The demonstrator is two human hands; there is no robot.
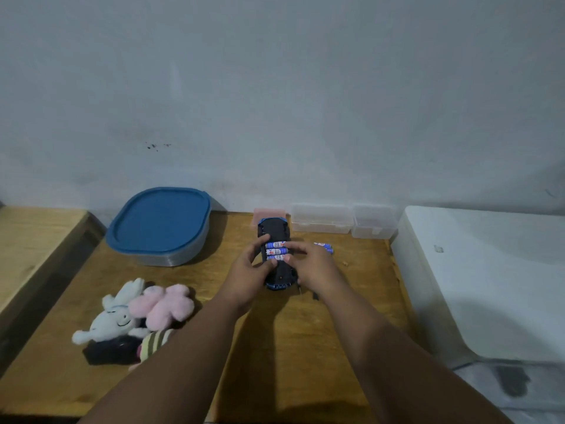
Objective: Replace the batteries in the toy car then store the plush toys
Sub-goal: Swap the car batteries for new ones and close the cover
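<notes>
- The toy car [282, 276] lies upside down on the worktop [284, 347], and its battery compartment is open.
- Three blue-and-white batteries [276, 251] sit side by side in this compartment.
- The left hand [249, 276] grips the left side of the car with curled fingers.
- The right hand [312, 266] reaches from the car's right side, with its fingertips on the ends of the batteries. I cannot tell if it pinches one or only presses.
- Loose batteries [324, 246] lie just right of the car.
- The plush toys [137, 316] lie in a heap well to the left of the car, on the nearer side.
- A container with a blue lid [160, 223] stands to the car's far left, closed.
- My judgement: the battery step is nearly finished, though I cannot tell which cells are new. No cover is on yet, and storing the toys has not started.
</notes>
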